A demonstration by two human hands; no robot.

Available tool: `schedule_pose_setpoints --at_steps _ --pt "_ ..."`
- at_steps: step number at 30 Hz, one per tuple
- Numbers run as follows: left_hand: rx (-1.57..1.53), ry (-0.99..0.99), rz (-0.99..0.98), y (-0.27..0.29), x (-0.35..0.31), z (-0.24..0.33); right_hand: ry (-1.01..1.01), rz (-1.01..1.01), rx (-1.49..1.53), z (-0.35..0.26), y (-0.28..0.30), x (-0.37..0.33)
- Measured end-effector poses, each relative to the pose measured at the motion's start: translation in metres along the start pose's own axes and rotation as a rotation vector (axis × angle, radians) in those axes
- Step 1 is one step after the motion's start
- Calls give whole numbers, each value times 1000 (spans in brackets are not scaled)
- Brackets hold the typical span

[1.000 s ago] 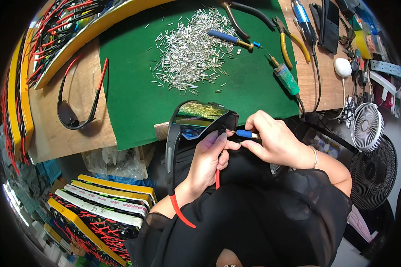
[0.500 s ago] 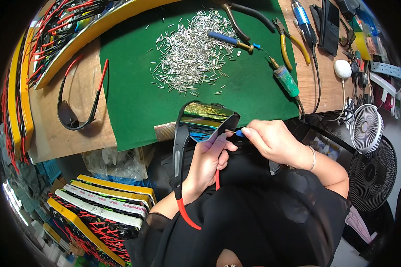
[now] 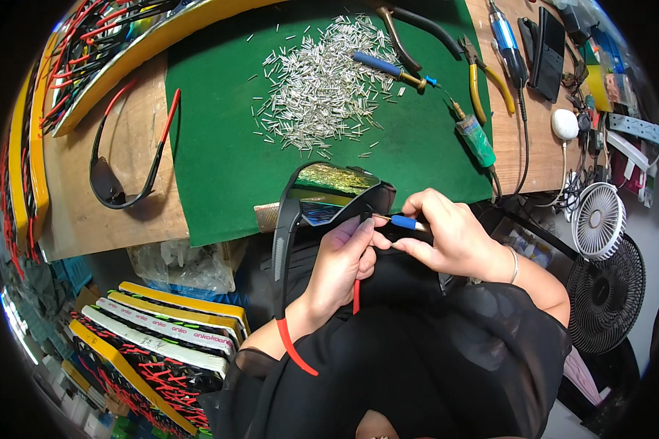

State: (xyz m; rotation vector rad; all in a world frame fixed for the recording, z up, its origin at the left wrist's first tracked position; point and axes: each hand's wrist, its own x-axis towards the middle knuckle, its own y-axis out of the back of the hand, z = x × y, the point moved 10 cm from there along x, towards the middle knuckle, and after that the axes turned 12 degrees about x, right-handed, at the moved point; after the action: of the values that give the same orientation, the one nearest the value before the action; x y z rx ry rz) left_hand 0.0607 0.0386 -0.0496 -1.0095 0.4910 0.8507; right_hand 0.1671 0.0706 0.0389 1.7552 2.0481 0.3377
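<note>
Mirrored sunglasses [image 3: 337, 192] with dark frames and red temple tips are at the table's near edge. My left hand [image 3: 348, 256] is closed around one side of them, its thumb and fingers pinching near the hinge. At that same spot sits the thin tip of a small blue-handled screwdriver [image 3: 403, 221]. My right hand [image 3: 450, 234] holds this screwdriver by its rear end, the thumb lowered a little away from the handle. Whether a screw is under the tip is too small to tell. One temple hangs over my left forearm.
A heap of small metal pins [image 3: 326, 88] lies on the green mat [image 3: 212, 146], with a blue-handled tool [image 3: 377, 63] across it. Pliers, cutters [image 3: 476, 73] and a green-handled tool [image 3: 476, 139] lie to the right. Other sunglasses [image 3: 110, 183] rest at left, near trays of frames.
My right fingers have loosened and shifted on the screwdriver, so more of its blue handle shows. The sunglasses have tilted and moved slightly left. My view has shifted a little.
</note>
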Motion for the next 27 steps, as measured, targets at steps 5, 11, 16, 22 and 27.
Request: schedule_pose_setpoints --at_steps 5,11,16,22,27 --pt "9 3 -11 0 -1 2 -52 -162 -101 16 -10 -4" --pt "0 2 -19 0 0 1 -181 -127 104 16 -6 -2" --pt "-19 2 -14 1 0 -1 -53 -136 -43 8 -8 -3" --pt "-29 10 -31 0 0 -2 -164 -171 -19 22 -10 -5" --pt "-21 -2 -18 1 0 -1 -40 -27 -18 1 1 0"
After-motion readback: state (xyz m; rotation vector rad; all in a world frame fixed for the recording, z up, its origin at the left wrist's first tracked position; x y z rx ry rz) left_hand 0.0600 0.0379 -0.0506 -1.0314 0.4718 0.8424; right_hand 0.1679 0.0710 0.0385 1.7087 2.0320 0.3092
